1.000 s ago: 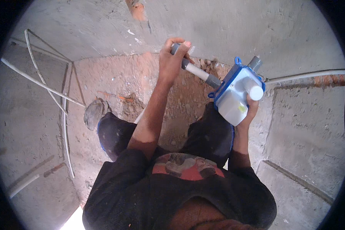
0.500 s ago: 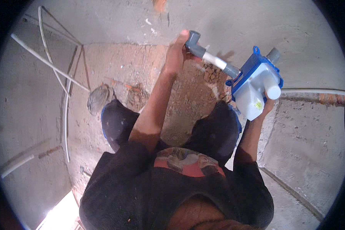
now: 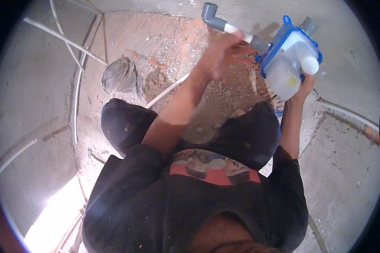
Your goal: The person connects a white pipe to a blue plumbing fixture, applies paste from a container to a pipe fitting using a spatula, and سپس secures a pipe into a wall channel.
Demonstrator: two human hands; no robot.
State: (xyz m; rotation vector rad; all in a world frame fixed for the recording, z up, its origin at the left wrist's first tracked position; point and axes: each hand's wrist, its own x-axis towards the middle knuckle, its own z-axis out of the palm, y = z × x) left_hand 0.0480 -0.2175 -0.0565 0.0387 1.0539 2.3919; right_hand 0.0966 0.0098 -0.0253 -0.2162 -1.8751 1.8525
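My right hand (image 3: 305,87) grips a blue-rimmed plastic box (image 3: 283,76) from below, near its round white stub. The box has a translucent white body and is held tilted in front of the wall. From its left side runs a short white pipe (image 3: 231,28) with grey fittings, ending in a grey elbow (image 3: 215,22) that points upward. My left hand (image 3: 223,55) is just below this pipe, blurred by motion, its fingers apart and nothing seen in them. Whether a fingertip touches the pipe I cannot tell.
Rubble (image 3: 230,90) and dust cover the floor between my knees. A crumpled grey sack (image 3: 119,76) lies at the left, beside a loose white pipe (image 3: 169,90). Thin white pipes (image 3: 67,41) lean along the left wall. Another pipe (image 3: 350,113) runs by the right wall.
My left hand has let go of the grey elbow and moved down and right toward the box. The box sits slightly higher and farther right in view, still in my right hand.
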